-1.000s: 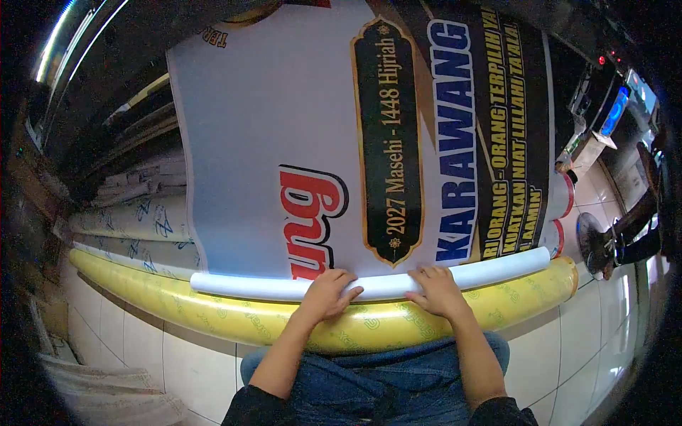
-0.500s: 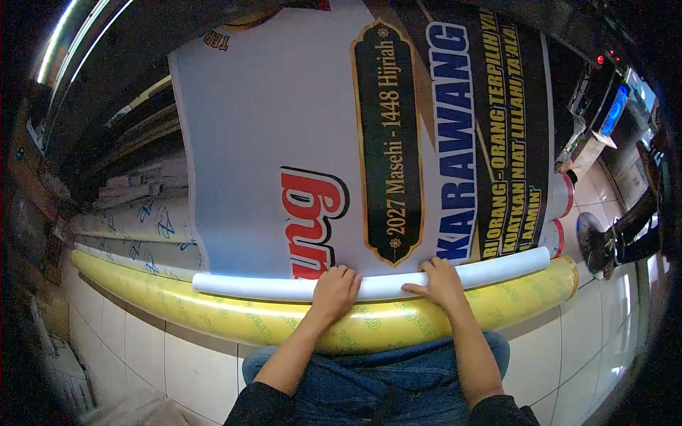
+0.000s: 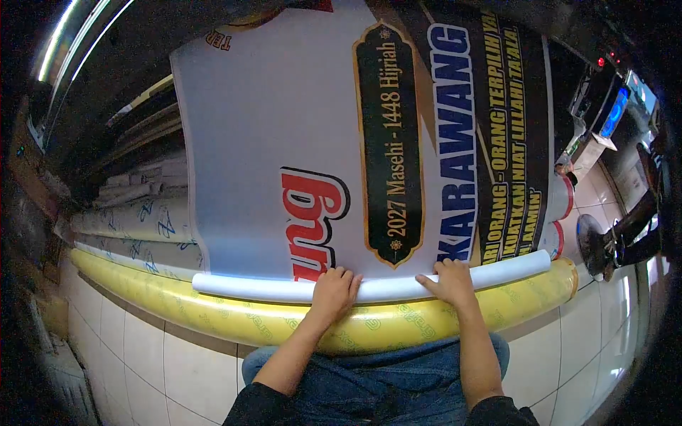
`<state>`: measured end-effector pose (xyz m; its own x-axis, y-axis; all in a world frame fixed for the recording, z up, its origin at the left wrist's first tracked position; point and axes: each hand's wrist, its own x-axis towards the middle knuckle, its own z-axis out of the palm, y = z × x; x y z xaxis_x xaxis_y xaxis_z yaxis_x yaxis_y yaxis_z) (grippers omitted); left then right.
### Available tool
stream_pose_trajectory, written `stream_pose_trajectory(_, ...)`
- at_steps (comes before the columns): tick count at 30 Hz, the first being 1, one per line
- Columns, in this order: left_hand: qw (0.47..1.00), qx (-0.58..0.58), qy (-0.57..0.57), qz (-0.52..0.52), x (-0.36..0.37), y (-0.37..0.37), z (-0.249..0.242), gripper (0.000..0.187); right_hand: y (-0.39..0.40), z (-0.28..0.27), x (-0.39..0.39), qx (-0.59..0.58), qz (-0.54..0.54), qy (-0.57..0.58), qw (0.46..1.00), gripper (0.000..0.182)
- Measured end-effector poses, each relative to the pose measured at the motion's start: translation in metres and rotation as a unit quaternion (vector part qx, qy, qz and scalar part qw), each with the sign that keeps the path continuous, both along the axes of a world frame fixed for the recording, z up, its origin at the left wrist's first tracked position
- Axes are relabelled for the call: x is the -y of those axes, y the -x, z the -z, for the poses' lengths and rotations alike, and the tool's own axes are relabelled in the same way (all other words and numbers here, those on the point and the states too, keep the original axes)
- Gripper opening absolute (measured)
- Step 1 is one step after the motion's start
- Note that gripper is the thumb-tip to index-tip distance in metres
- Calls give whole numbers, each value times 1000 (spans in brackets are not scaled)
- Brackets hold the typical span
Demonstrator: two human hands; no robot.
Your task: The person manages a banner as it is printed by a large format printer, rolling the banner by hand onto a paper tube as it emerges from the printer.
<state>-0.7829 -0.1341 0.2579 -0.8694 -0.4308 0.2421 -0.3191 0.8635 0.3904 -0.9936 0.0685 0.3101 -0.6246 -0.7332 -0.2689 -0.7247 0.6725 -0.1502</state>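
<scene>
A large printed banner [image 3: 249, 142] hangs down in front of me, its lower end wound into a white roll [image 3: 249, 285]. My left hand [image 3: 335, 291] is closed over the middle of this roll, fingers curled across its far side. To the right, my right hand [image 3: 449, 282] grips the same roll, its thumb lying along the near face and pointing left. Directly below the white roll lies a long yellow plastic-wrapped roll [image 3: 234, 318], close against my knees. The undersides of both grips are hidden.
Paper-wrapped rolls [image 3: 128, 221] lie at the left beside the banner. Red-rimmed roll ends [image 3: 558, 238] stick out on the right. A round dark stool or stand base [image 3: 590, 245] rests on the tiled floor [image 3: 202, 376]. A lit blue screen [image 3: 614, 112] is at the upper right.
My right hand has shifted slightly to the right along the roll. My left hand stays at nearly the same spot, and the roll has barely moved.
</scene>
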Motion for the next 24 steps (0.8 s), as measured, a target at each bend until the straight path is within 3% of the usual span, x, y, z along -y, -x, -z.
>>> stream_pose_trajectory(4,1000,-21,1,1,1,0,4,29,-13,17,3,26,-15,132,991,46)
stream_pose_trajectory(7,999,-2,-30,11,3,0,5,27,-38,25,15,71,-155,192,966,47)
stream_pose_trajectory(10,998,23,-52,20,4,-1,-4,28,-56,30,19,-9,-204,211,956,53)
stream_pose_trajectory(24,998,-50,2,28,-3,5,6,20,-43,41,24,8,-242,237,941,53)
